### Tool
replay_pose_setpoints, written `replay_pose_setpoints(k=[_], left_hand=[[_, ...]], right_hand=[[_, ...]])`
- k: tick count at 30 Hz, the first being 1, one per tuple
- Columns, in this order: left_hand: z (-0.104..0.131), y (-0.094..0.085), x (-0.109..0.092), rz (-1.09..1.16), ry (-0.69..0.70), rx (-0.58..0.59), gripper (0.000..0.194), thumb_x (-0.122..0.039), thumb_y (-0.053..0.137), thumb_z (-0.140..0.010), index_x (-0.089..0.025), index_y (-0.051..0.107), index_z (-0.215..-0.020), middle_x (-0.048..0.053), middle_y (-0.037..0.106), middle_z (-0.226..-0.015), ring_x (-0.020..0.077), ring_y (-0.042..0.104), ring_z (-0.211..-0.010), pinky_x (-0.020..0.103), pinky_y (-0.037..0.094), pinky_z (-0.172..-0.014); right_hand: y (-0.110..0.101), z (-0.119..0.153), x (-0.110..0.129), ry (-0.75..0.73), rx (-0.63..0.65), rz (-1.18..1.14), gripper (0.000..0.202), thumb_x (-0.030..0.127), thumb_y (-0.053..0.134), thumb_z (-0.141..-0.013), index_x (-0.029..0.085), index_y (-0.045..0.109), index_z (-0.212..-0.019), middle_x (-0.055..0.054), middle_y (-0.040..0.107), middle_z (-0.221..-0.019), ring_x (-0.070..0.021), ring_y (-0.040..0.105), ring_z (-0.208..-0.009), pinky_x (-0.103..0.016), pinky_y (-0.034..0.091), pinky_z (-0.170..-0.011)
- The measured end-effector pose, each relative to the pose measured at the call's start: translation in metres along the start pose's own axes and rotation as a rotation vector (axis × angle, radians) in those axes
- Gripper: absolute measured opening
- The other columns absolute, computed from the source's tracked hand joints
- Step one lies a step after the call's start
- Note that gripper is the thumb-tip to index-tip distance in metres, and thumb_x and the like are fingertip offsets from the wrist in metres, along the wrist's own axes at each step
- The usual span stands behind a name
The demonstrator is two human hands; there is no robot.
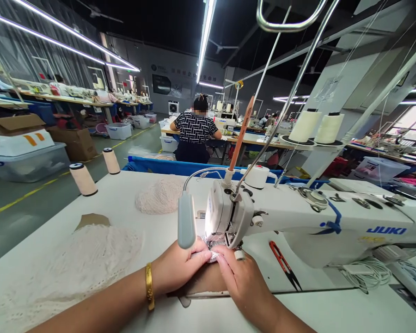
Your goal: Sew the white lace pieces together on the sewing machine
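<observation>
Under the head of a white sewing machine (229, 212), a small piece of white lace fabric (213, 255) sits between my two hands. My left hand (183, 263), with a gold bracelet on its wrist, pinches the fabric's left side. From the right, my right hand (244, 277) pinches the same piece, thumb and fingers close to the needle area. The needle and presser foot are mostly hidden by the fingers and machine head. A grey lamp (186, 221) hangs just above my left hand. Red-handled thread snips (284, 264) lie on the machine bed to the right.
White lace fabric (90, 259) spreads over the table's left, with another lace pile (158, 196) behind. Two thread cones (83, 179) stand at the left edge. A coiled cable (365, 273) lies at right. A person (196, 132) sits at a machine ahead.
</observation>
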State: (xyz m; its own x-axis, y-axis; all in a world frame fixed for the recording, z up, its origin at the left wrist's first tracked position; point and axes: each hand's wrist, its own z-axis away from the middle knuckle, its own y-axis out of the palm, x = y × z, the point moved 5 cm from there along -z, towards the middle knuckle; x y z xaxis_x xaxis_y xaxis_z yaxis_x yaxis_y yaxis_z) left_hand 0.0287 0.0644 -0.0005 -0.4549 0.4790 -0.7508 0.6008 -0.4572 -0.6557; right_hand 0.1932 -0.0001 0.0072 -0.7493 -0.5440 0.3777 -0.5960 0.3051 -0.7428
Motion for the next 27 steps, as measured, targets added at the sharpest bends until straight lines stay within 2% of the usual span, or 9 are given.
replay_pose_setpoints(k=[2, 5, 8, 10, 15, 22, 27], left_hand=[[0.004, 0.0, -0.003, -0.024, 0.086, 0.002, 0.042, -0.043, 0.048, -0.11, -0.019, 0.068, -0.082, 0.002, 0.069, -0.087, 0.0189, 0.065, -0.083, 0.029, 0.053, -0.078], [0.015, 0.002, -0.009, -0.114, 0.249, 0.02, 0.042, -0.041, 0.05, -0.113, -0.021, 0.073, -0.084, 0.002, 0.071, -0.091, 0.0183, 0.067, -0.086, 0.028, 0.052, -0.081], [0.029, 0.003, -0.016, -0.23, 0.382, 0.023, 0.026, -0.038, 0.065, -0.108, -0.024, 0.076, -0.09, 0.001, 0.075, -0.102, 0.0182, 0.069, -0.087, 0.028, 0.049, -0.078], [0.036, 0.004, -0.022, -0.331, 0.445, 0.0, 0.016, -0.036, 0.077, -0.101, -0.024, 0.077, -0.091, 0.0, 0.077, -0.104, 0.0193, 0.068, -0.086, 0.03, 0.048, -0.075], [0.039, 0.008, -0.026, -0.448, 0.454, -0.008, 0.01, -0.028, 0.084, -0.094, -0.024, 0.077, -0.089, -0.001, 0.077, -0.103, 0.0214, 0.069, -0.086, 0.033, 0.048, -0.076], [0.032, 0.001, -0.019, -0.477, 0.409, -0.044, 0.004, -0.026, 0.076, -0.1, -0.024, 0.078, -0.097, 0.003, 0.077, -0.106, 0.0238, 0.07, -0.091, 0.034, 0.053, -0.083], [0.034, 0.002, -0.028, -0.47, 0.496, -0.09, 0.013, -0.027, 0.065, -0.107, -0.025, 0.077, -0.104, 0.006, 0.076, -0.101, 0.0235, 0.069, -0.091, 0.033, 0.055, -0.086]], right_hand=[[-0.003, 0.0, 0.001, -0.024, 0.012, -0.004, 0.025, 0.015, 0.04, -0.11, 0.025, 0.061, -0.102, -0.003, 0.074, -0.088, -0.0212, 0.069, -0.076, -0.029, 0.049, -0.067], [-0.003, 0.006, 0.007, -0.164, 0.087, -0.032, 0.027, 0.01, 0.041, -0.105, 0.024, 0.062, -0.1, -0.002, 0.069, -0.084, -0.0203, 0.064, -0.074, -0.029, 0.045, -0.067], [-0.005, 0.014, 0.011, -0.313, 0.14, -0.031, 0.023, 0.005, 0.049, -0.091, 0.024, 0.062, -0.093, -0.001, 0.068, -0.084, -0.0202, 0.06, -0.076, -0.03, 0.042, -0.069], [-0.006, 0.018, 0.011, -0.347, 0.135, -0.007, 0.022, 0.006, 0.054, -0.084, 0.023, 0.063, -0.092, -0.001, 0.069, -0.086, -0.0202, 0.059, -0.077, -0.031, 0.04, -0.069], [-0.007, 0.019, 0.007, -0.333, 0.165, 0.023, 0.028, 0.003, 0.057, -0.078, 0.022, 0.066, -0.095, -0.001, 0.07, -0.09, -0.0202, 0.059, -0.08, -0.032, 0.041, -0.073], [0.0, 0.019, -0.002, -0.26, 0.188, 0.084, 0.03, 0.004, 0.059, -0.081, 0.022, 0.067, -0.102, -0.004, 0.073, -0.097, -0.0245, 0.061, -0.088, -0.035, 0.045, -0.079], [0.0, 0.019, -0.001, -0.264, 0.153, 0.118, 0.03, 0.002, 0.058, -0.084, 0.023, 0.068, -0.103, -0.006, 0.076, -0.101, -0.0255, 0.062, -0.088, -0.037, 0.048, -0.08]])
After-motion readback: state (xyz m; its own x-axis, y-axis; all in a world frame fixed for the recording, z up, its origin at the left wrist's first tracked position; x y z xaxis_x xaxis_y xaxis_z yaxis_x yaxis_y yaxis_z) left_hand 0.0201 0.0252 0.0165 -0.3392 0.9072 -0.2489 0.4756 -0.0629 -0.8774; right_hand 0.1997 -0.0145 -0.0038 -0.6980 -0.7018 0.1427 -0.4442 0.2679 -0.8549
